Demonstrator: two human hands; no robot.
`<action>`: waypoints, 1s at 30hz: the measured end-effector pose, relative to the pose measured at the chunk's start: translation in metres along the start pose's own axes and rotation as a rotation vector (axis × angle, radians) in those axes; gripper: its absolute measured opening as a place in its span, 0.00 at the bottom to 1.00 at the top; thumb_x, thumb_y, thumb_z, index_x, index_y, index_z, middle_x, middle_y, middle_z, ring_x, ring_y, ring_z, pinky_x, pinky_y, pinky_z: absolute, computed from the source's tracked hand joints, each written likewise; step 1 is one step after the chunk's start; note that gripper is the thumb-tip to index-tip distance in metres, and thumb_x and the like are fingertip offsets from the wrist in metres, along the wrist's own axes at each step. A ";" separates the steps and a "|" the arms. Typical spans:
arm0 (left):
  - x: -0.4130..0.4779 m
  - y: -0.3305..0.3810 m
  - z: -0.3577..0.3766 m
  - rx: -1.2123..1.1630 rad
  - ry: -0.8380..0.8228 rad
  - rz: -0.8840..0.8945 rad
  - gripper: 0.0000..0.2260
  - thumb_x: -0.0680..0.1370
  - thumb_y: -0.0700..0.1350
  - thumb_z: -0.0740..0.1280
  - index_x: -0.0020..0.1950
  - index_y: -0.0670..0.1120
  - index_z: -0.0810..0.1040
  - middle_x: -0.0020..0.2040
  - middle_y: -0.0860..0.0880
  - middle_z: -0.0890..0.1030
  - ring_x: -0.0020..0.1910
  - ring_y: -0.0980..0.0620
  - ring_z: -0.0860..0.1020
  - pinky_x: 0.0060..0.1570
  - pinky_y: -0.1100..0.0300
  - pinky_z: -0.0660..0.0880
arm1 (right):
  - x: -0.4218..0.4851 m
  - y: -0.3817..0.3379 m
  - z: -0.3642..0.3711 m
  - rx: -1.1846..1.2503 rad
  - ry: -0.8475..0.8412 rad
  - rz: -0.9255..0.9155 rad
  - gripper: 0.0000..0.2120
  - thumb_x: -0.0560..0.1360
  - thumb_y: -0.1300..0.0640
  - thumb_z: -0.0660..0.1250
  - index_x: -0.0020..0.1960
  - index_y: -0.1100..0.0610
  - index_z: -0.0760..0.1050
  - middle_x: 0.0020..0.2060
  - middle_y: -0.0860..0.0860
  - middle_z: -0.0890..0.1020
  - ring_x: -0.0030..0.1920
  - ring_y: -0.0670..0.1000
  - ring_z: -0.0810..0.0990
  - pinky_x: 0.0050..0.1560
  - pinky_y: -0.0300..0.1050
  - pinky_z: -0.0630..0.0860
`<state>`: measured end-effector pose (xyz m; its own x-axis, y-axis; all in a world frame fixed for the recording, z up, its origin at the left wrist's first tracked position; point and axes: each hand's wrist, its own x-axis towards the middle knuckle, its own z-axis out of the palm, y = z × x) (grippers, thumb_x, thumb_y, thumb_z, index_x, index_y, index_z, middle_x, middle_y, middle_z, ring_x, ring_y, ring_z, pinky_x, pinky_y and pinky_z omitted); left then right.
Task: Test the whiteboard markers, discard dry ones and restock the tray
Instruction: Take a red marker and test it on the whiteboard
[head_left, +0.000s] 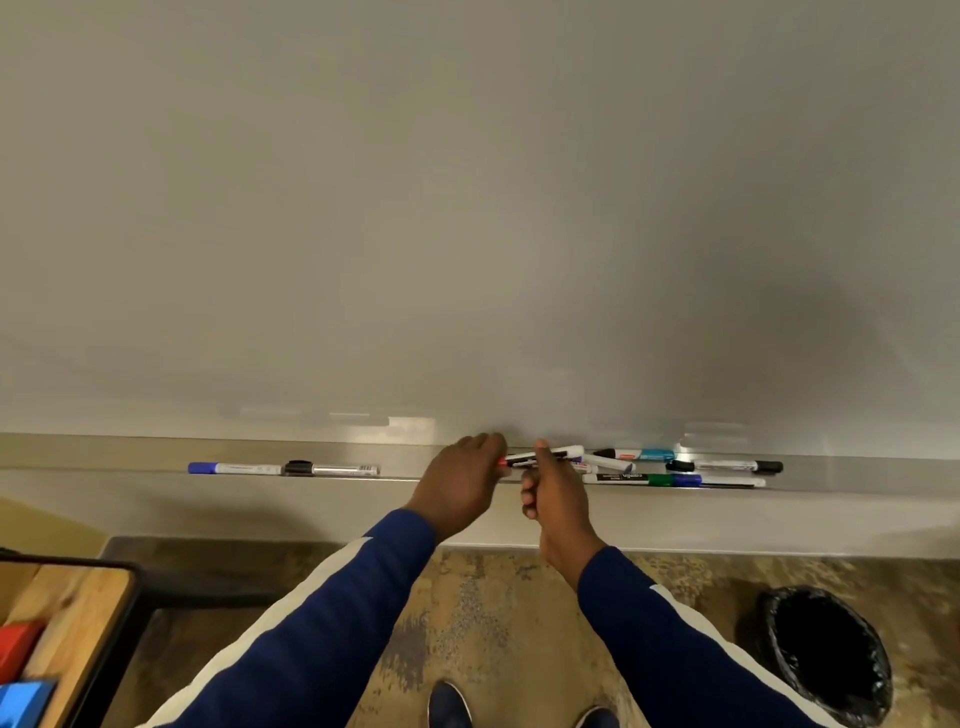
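A mottled brown and grey floor (493, 613) fills the lower middle. A light wooden tabletop with a black metal rim (83, 618) sits lower left. A pale grey wall band (260, 514) runs above the floor.

No text legible. Labels w/ print, all too small/blurred to read: red-tipped marker (537, 457) at centre, black-label marker (618, 477) w/ white upside-down lettering, teal marker (641, 455) w/ red logo patch, right part of tray (410, 460).
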<state>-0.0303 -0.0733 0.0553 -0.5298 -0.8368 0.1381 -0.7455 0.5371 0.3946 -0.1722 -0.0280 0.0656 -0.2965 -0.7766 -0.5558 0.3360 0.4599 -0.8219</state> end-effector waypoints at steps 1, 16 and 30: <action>0.004 0.009 -0.002 -0.014 0.010 0.018 0.07 0.83 0.48 0.62 0.52 0.45 0.73 0.44 0.47 0.77 0.39 0.48 0.71 0.36 0.54 0.64 | -0.002 -0.005 -0.005 0.049 0.043 0.005 0.14 0.83 0.48 0.61 0.45 0.57 0.73 0.27 0.50 0.74 0.26 0.47 0.69 0.26 0.41 0.64; 0.029 0.111 -0.019 0.079 0.000 0.162 0.18 0.86 0.55 0.52 0.50 0.45 0.73 0.37 0.51 0.70 0.32 0.50 0.67 0.34 0.56 0.61 | -0.028 -0.072 -0.072 0.047 0.213 -0.207 0.13 0.81 0.47 0.65 0.43 0.54 0.76 0.33 0.51 0.76 0.31 0.47 0.72 0.32 0.42 0.69; -0.009 0.035 -0.004 -0.013 -0.135 -0.142 0.14 0.83 0.60 0.59 0.45 0.52 0.68 0.34 0.54 0.73 0.32 0.53 0.71 0.30 0.59 0.62 | -0.028 -0.116 -0.163 0.184 0.251 -0.271 0.13 0.81 0.49 0.65 0.39 0.52 0.72 0.24 0.46 0.68 0.22 0.45 0.63 0.23 0.37 0.62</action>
<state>-0.0504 -0.0471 0.0716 -0.4694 -0.8820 -0.0425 -0.8118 0.4121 0.4137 -0.3483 0.0105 0.1561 -0.5975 -0.7195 -0.3541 0.3636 0.1505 -0.9193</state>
